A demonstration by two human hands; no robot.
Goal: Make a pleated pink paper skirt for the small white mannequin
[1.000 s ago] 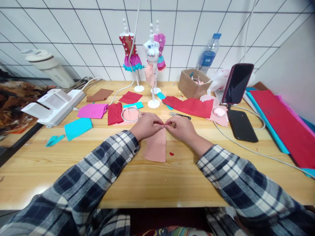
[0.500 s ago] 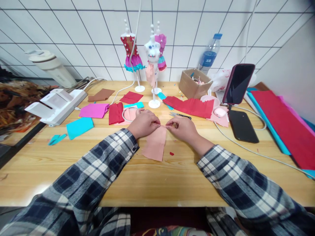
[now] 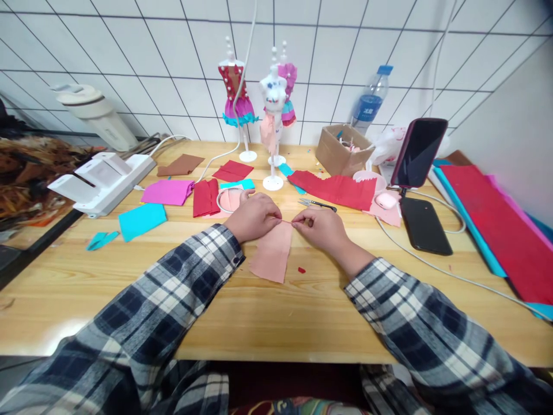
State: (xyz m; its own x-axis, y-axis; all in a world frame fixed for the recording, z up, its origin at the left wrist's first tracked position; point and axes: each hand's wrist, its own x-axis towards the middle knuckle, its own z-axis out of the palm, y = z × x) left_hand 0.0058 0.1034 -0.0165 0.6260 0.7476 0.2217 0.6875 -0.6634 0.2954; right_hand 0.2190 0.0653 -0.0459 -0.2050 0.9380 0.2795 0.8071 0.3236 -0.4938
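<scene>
A pale pink piece of crepe paper [image 3: 272,256] lies on the table between my hands, its far edge at my fingertips. My left hand [image 3: 254,216] pinches that edge from the left, thumb and fingers pressed together. From the right, my right hand [image 3: 319,226] pinches the far right corner between thumb and forefinger. Thread snips [image 3: 317,204] rest just beyond my right hand. Behind my left hand lie a white ring [image 3: 219,202] and a folded red piece [image 3: 205,198]. A red scrap [image 3: 301,270] sits near the pink piece.
Small dress forms [image 3: 273,104] stand at the back, near a cardboard box [image 3: 343,151] and a water bottle [image 3: 371,99]. A long red strip [image 3: 334,189] lies ahead. At right are a propped phone [image 3: 419,151], a black power bank [image 3: 427,226] and a cable [image 3: 449,276]. A power strip [image 3: 103,184] sits left.
Both hands keep their pinch on the pink piece and have barely moved. The camera view has shifted slightly.
</scene>
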